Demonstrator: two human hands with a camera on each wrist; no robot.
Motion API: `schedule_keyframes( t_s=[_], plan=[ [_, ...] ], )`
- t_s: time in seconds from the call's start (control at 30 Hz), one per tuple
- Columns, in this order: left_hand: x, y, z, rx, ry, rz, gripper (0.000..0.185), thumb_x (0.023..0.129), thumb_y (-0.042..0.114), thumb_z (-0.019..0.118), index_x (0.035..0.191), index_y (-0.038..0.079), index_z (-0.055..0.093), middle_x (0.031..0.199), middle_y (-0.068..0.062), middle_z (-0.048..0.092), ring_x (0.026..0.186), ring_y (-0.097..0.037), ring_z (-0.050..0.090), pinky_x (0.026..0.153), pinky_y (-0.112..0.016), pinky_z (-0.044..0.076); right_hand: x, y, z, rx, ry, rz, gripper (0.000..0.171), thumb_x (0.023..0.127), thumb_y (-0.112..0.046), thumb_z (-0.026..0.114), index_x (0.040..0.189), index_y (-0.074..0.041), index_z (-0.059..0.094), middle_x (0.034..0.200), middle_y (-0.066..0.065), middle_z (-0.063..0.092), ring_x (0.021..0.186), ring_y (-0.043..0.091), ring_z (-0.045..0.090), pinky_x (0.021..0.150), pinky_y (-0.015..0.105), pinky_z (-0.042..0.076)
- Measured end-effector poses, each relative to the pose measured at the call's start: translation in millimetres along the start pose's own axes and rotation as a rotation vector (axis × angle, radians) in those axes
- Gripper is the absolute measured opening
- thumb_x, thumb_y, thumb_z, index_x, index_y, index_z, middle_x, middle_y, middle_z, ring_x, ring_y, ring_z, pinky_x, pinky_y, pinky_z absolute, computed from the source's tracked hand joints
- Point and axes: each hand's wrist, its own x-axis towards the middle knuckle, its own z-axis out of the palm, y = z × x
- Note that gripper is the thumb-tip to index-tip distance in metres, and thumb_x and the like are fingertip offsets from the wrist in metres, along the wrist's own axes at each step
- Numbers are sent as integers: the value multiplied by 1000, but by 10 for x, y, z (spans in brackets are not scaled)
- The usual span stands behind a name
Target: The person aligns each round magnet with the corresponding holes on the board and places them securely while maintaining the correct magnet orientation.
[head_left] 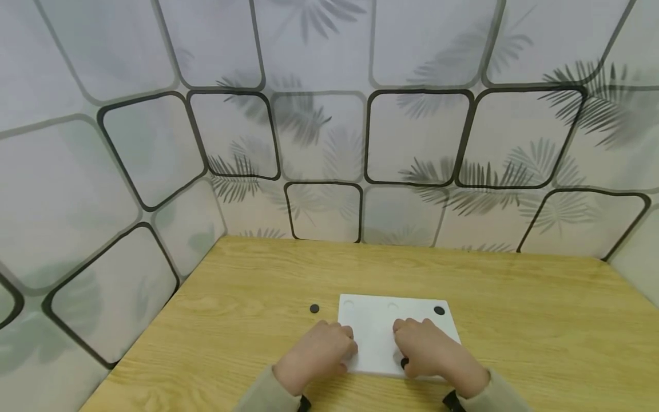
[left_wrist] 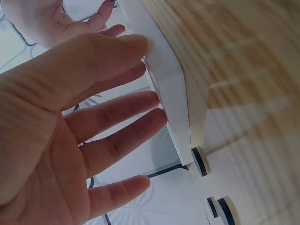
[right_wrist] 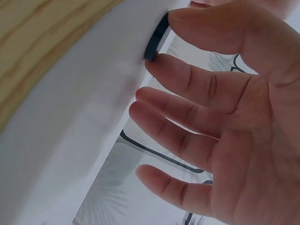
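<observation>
A white board with shallow round recesses lies on the table. My left hand is at its left side. In the left wrist view that hand's fingers are fairly straight and slightly spread, with thumb and fingertips at the board's edge. Over the board's right half, my right hand pinches a black disc between thumb and index fingertip. The disc stands on its edge close against the white surface, while the other fingers extend loosely. Another black disc sits at the board's far right corner.
A loose black disc lies on the wooden table, left of the board. Patterned cloth walls with leaf prints and dark outlines rise behind the table and along its left side.
</observation>
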Motion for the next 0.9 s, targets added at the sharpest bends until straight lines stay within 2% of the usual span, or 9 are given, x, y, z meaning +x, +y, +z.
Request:
schedule_keyframes(
  t_s=[0.2, 0.5, 0.67, 0.9],
  plan=[
    [0, 0, -16, -19, -1, -1, 16, 65, 29, 76, 77, 25, 67, 68, 11, 48, 59, -5, 44, 52, -24, 34, 17, -4, 0, 19, -20, 5, 28, 60, -10, 73, 56, -16, 46, 68, -8, 39, 59, 11, 37, 54, 32, 33],
    [4, 12, -17, -28, -31, -3, 16, 65, 30, 76, 78, 26, 66, 70, 12, 48, 59, -5, 44, 52, -23, 34, 18, -26, 22, -12, -2, 43, 28, 61, -10, 74, 57, -15, 48, 66, -7, 39, 59, 12, 37, 55, 34, 35],
    [-3, 15, -5, -15, -7, 3, 16, 64, 29, 76, 77, 26, 66, 68, 11, 47, 59, -5, 44, 51, -23, 33, 20, -29, 29, -26, 19, 55, 27, 61, -9, 74, 58, -13, 48, 65, -6, 40, 58, 12, 37, 54, 35, 35],
    [-6, 11, -1, -2, 16, -2, 16, 63, 27, 76, 76, 26, 66, 67, 11, 47, 59, -5, 45, 51, -24, 34, 11, -47, 24, -19, -14, 75, 28, 61, -9, 74, 58, -14, 47, 65, -6, 40, 58, 13, 37, 55, 35, 35]
  ],
)
